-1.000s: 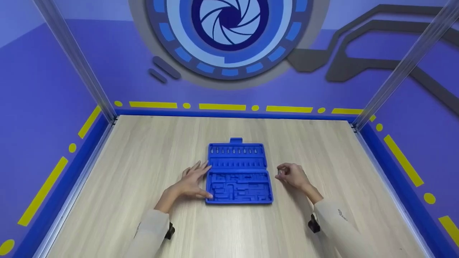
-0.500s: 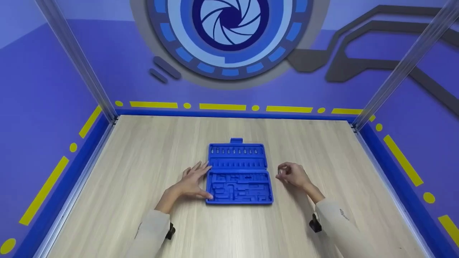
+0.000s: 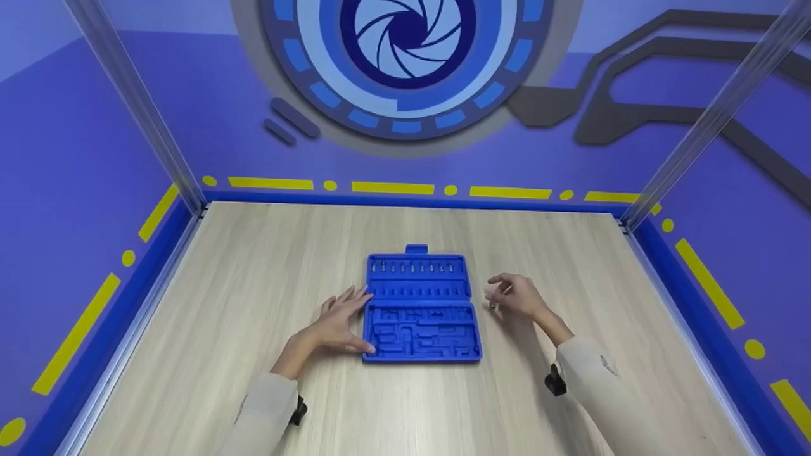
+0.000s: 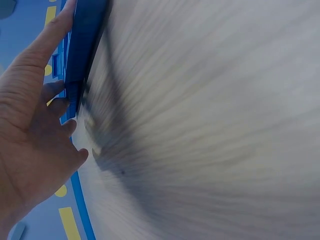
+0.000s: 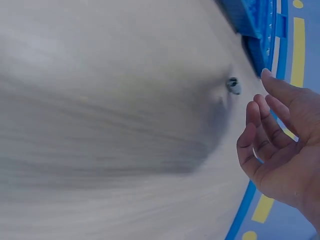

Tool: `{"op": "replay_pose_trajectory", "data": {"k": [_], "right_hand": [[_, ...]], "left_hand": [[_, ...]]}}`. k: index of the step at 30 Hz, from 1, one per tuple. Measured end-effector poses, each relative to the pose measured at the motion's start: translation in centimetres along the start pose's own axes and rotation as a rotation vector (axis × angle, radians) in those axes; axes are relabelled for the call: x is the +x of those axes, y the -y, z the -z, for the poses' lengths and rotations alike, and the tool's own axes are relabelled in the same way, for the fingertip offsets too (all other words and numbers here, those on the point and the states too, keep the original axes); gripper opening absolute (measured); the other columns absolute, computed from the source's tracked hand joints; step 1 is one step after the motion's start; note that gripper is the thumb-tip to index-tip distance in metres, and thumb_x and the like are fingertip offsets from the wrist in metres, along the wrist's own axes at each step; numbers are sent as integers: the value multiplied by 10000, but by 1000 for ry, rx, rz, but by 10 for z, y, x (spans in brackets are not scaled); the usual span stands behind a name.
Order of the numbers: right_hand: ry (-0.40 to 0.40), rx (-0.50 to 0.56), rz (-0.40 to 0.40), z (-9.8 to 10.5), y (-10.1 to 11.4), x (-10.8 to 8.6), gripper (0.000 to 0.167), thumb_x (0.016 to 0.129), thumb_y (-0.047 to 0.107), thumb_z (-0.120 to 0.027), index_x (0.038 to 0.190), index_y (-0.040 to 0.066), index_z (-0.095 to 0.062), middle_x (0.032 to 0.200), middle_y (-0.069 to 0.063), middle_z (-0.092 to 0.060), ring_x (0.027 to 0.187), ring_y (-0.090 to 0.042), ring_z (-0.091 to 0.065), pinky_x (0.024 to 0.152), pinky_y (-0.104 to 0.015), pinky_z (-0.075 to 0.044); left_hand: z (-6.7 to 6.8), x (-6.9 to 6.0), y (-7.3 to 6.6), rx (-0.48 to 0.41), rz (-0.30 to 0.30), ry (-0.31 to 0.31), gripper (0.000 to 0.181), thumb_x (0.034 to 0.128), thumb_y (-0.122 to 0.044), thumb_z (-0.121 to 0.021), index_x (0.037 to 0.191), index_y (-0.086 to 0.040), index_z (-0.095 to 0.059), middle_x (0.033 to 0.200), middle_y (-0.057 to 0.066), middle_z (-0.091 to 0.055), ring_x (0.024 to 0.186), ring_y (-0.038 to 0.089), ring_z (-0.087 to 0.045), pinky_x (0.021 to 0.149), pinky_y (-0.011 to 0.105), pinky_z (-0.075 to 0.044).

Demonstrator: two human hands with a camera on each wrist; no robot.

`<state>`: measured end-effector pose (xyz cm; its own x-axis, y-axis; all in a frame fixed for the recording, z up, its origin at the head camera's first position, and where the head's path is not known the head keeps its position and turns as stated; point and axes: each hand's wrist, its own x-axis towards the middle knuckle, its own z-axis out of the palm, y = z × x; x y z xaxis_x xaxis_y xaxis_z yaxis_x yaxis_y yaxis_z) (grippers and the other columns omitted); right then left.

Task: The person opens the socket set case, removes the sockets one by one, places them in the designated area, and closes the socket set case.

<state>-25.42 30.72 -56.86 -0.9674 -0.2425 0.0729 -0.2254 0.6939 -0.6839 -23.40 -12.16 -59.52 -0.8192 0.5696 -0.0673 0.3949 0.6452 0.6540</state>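
A blue case lies unfolded on the table; a row of small metal bits sits in its upper half, and its lower half shows molded recesses. My left hand rests on the case's left side, fingers spread, thumb at the lower left corner; the left wrist view shows this hand against the case edge. Right of the case, a small metal piece stands on the table, seen also as a small socket-like piece in the right wrist view. My right hand is just above it, apart from it, fingers relaxed.
The wooden table is bounded by blue walls with yellow marks at the back and sides. Metal posts stand at both back corners. A latch tab sticks out from the case's far edge.
My right hand has let go of the small metal piece and lifted slightly away; the piece now stands on the table. My left hand and the case have stayed in place.
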Motion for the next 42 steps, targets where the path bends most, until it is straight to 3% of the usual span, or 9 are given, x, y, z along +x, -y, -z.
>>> {"op": "replay_pose_trajectory", "data": {"k": [8, 14, 22, 28, 33, 38, 42], "right_hand": [[33, 33, 26, -10, 15, 25, 280, 936, 21, -694, 1177, -120, -674, 883, -251, -737, 778, -367, -728, 631, -237, -542], [28, 51, 72, -26, 24, 43, 286, 966, 32, -657, 1199, -132, -662, 985, -267, -727, 877, -384, -710, 769, -391, -599], [45, 80, 53, -50, 47, 67, 291, 969, 44, -650, 1212, -114, -671, 1035, -254, -733, 958, -360, -698, 867, -451, -578], [109, 99, 91, -78, 78, 87, 293, 975, 65, -649, 1215, -100, -681, 1065, -243, -742, 971, -344, -701, 900, -459, -577], [121, 112, 72, -112, 102, 98, 286, 980, 82, -652, 1224, -60, -698, 1071, -203, -758, 942, -293, -719, 864, -432, -599], [100, 146, 77, -140, 116, 104, 270, 986, 53, -630, 1215, -75, -695, 1054, -205, -754, 848, -276, -721, 784, -387, -609], [56, 97, 60, -151, 122, 107, 254, 991, 60, -626, 1202, -52, -712, 1065, -181, -762, 871, -268, -717, 812, -413, -603]], "left_hand": [[0, 2, -1, 9, -28, -7, 1183, 664, -462, -939, 1579, -13, -337, 1688, 221, -216, 1556, 458, -170, 1198, 713, -130], [2, 4, 2, 7, -57, -71, 994, 736, -416, -901, 1522, -8, -450, 1654, 212, -319, 1457, 444, -326, 1052, 604, -280], [0, 6, 6, 8, -52, -98, 974, 698, -432, -920, 1491, -49, -505, 1631, 192, -368, 1450, 444, -328, 1015, 556, -299], [1, 6, 5, 25, -40, -92, 995, 701, -454, -915, 1505, -48, -491, 1636, 185, -368, 1456, 446, -336, 1033, 580, -294], [-1, 3, 5, 18, -31, -95, 989, 723, -462, -902, 1520, -60, -477, 1643, 171, -364, 1457, 425, -351, 1036, 577, -294], [-3, -2, 6, 37, -43, -110, 996, 719, -476, -901, 1516, -51, -480, 1637, 175, -374, 1446, 422, -372, 1033, 599, -300], [-5, -7, 5, 53, -57, -113, 1002, 698, -492, -907, 1501, -53, -500, 1629, 170, -390, 1430, 422, -382, 1025, 630, -296]]}}
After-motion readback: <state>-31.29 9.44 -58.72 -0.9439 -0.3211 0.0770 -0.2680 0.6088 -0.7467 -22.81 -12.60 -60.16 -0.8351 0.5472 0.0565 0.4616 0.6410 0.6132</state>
